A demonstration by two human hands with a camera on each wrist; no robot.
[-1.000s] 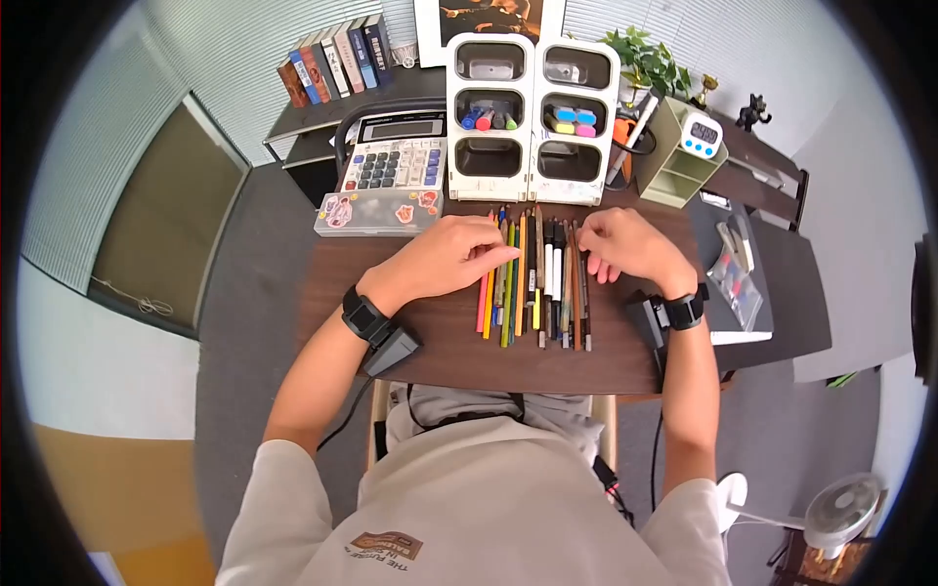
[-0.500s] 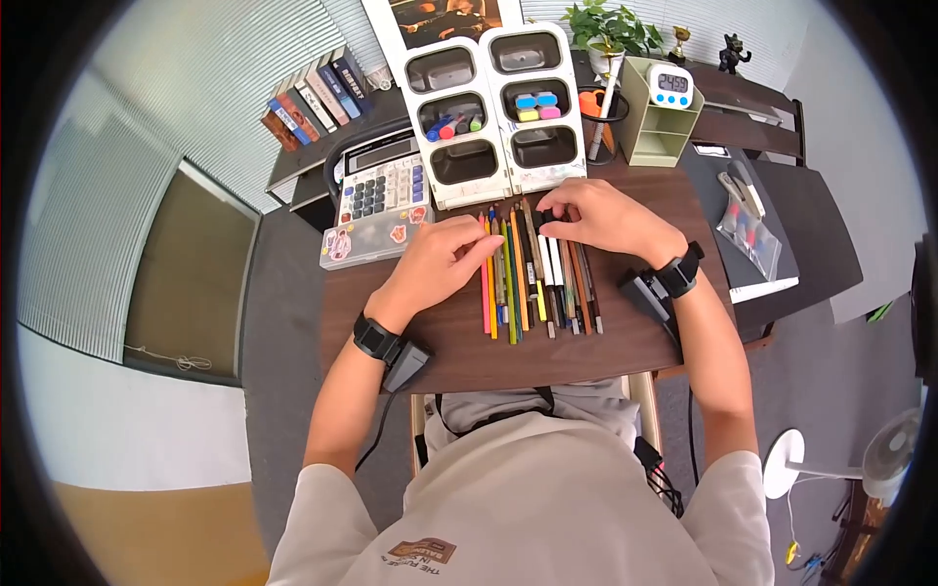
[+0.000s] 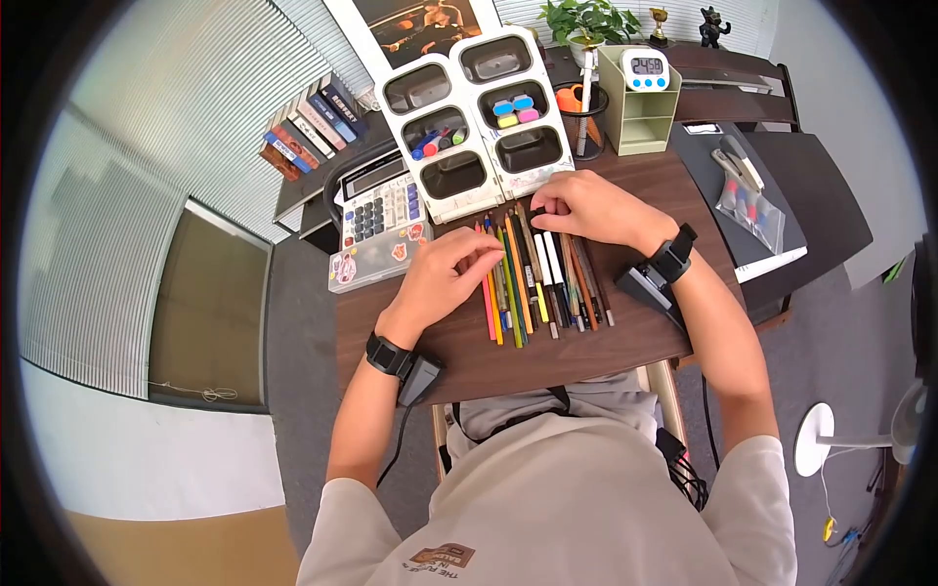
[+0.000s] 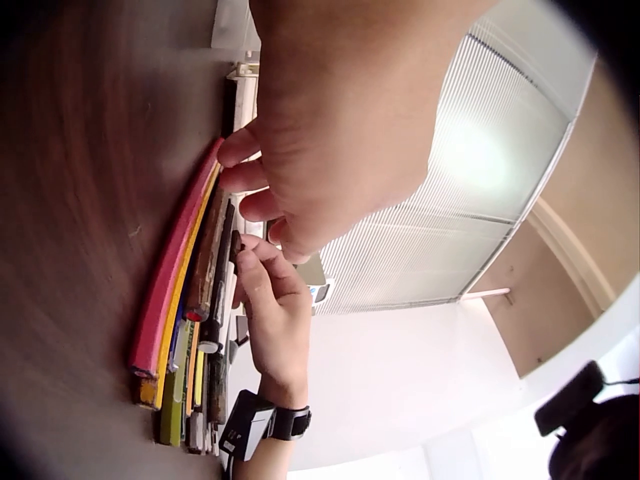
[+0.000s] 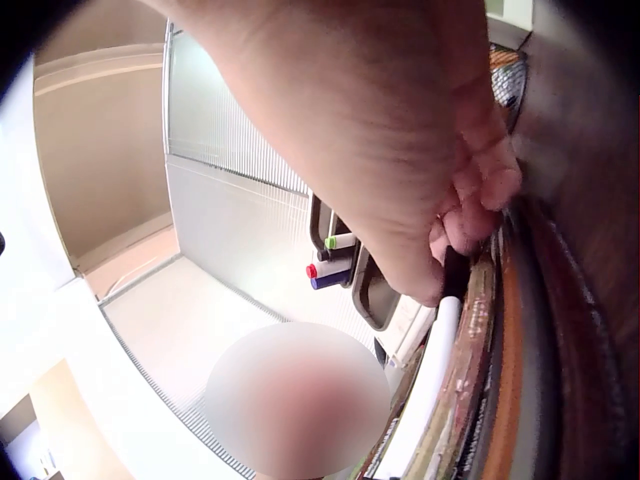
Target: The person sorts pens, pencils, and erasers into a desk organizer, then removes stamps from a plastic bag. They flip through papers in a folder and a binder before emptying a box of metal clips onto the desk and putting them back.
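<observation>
Side by side on the dark wooden table lies a row of colored pencils (image 3: pixel 517 313) and pens. My right hand (image 3: pixel 594 212) is at the far end of the row, its thumb and fingers pinching the black cap of a white marker (image 5: pixel 428 380) that lies among the pencils. At the row's left side is my left hand (image 3: pixel 442 278), its fingers loosely bent and holding nothing. In the left wrist view, its fingertips come right beside the far end of a pink pencil (image 4: pixel 178 275), which lies outermost next to a yellow one.
Behind the row stands a white six-compartment organizer (image 3: pixel 503 186), with markers (image 3: pixel 437 143) and highlighters (image 3: pixel 516 110) in its middle compartments. A clear stickered case (image 3: pixel 376 262) and a calculator (image 3: pixel 381 210) are at left. At right are a mesh pen holder (image 3: pixel 589 135) and a green shelf with a timer (image 3: pixel 645 70).
The right hand has moved left from the row's right edge to the white markers and taken hold of a cap. The left hand stays by the row's left side. The head view has turned.
</observation>
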